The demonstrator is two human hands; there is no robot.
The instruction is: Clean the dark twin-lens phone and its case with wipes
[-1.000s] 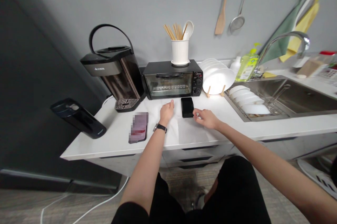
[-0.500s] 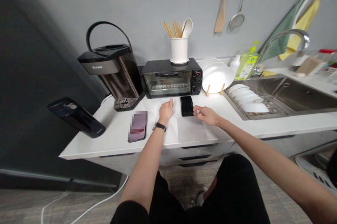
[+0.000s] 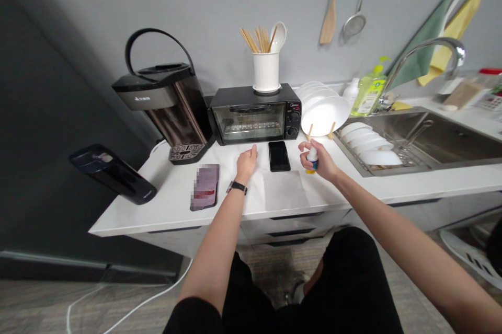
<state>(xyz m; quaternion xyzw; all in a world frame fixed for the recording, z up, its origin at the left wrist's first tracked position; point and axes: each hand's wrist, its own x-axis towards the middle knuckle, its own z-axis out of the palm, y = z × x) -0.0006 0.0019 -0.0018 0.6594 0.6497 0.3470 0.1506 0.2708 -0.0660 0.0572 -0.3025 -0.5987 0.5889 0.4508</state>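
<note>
Right grip (image 3: pixel 323 160) is wrapped round a small bottle (image 3: pixel 312 155): you've got it white top up, blue band below that, a bit of yellow at the bottom. Can't tell if its base touches the worktop (image 3: pixel 243 203). Bottle sits right of the black phone (image 3: pixel 278 156), near it but apart, and in front of the white plates (image 3: pixel 326 114) on their wooden stand.

Your left grip (image 3: pixel 247 162) rests on the worktop left of that phone, fingers curled, thumb pointing away from you; can't tell whether anything is inside. Watch (image 3: pixel 238 186) on that wrist. Black phone lies flat, screen up and dark, between your two hands. Pale sheet (image 3: pixel 287 193) lies flat on your side of it.

Second phone (image 3: pixel 205 187), screen pixelated, lies left of your left wrist. Behind your hands: toaster oven (image 3: pixel 251 117), with a white holder (image 3: pixel 266 72) of chopsticks and a spoon on top. Left of the oven you have the water dispenser (image 3: pixel 168 109), then a dark tumbler (image 3: pixel 113 174) near the worktop's left end. Off right, sink (image 3: pixel 466 138), white bowls (image 3: pixel 372 151) stacked at its near-left side.
</note>
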